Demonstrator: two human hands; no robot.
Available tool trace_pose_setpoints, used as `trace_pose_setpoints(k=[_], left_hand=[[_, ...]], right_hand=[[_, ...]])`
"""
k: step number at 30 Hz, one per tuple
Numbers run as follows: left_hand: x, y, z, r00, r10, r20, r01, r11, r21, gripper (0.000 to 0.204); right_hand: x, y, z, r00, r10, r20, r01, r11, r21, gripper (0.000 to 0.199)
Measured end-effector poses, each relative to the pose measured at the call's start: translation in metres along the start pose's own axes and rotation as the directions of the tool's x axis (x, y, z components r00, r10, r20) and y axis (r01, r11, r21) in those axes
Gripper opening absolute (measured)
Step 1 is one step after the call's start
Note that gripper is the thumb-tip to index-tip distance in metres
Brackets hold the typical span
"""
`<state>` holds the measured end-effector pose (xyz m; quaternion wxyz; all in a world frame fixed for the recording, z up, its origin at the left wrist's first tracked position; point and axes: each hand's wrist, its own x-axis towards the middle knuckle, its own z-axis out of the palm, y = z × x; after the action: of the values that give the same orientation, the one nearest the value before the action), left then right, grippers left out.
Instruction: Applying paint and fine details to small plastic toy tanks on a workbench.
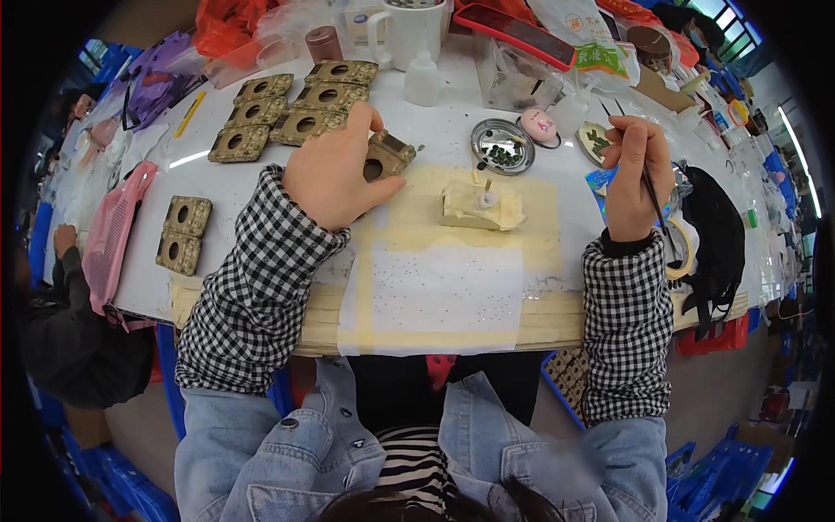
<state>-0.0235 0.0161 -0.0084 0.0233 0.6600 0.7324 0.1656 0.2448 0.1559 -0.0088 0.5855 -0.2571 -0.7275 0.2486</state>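
My left hand [335,170] grips an olive-brown square block with a round hole [387,157] and tilts it on the white table [435,130]. Several blocks of the same kind [287,109] lie in rows just beyond that hand. My right hand [637,174] holds thin black tweezers [654,196], their tips up near a small dish of green bits [596,139]. Between my hands a cream lump with a small white piece [481,205] rests on a yellowish taped patch [417,226]. A round metal dish with dark green bits [501,146] stands behind it.
Two more holed blocks [183,235] lie at the left near a pink mesh bag [117,230]. A white mug [409,30], small bottle [423,78], pink round object [539,126], tape roll [683,248] and black cloth [718,248] crowd the far and right sides. Another person's sleeve [61,331] is at left.
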Motion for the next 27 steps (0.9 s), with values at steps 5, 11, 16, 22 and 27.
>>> trace_pose_setpoints(k=[5, 11, 16, 22, 27], left_hand=[[-0.001, 0.000, -0.002, 0.999, -0.017, 0.028, 0.018, 1.000, -0.006, 0.057], [-0.003, 0.000, -0.003, 0.999, -0.021, 0.030, 0.022, 0.999, -0.042, 0.062], [-0.002, -0.001, 0.001, 0.962, -0.022, -0.272, -0.060, 0.955, -0.290, 0.072], [0.006, -0.007, 0.001, 0.978, -0.134, -0.159, -0.029, 0.666, -0.745, 0.058], [0.009, 0.010, -0.005, 0.980, -0.197, -0.001, 0.039, 0.199, -0.979, 0.037]], right_hand=[[0.002, 0.004, -0.003, 1.000, 0.024, 0.007, -0.024, 1.000, 0.004, 0.026], [0.000, 0.002, -0.005, 0.999, 0.038, 0.016, -0.038, 0.999, 0.017, 0.026], [-0.002, 0.002, -0.006, 0.999, 0.044, 0.009, -0.044, 0.998, 0.037, 0.026], [-0.004, 0.004, -0.004, 0.998, 0.056, 0.030, -0.057, 0.998, 0.038, 0.026], [0.009, -0.010, 0.002, 0.996, 0.053, 0.074, -0.062, 0.991, 0.121, 0.020]])
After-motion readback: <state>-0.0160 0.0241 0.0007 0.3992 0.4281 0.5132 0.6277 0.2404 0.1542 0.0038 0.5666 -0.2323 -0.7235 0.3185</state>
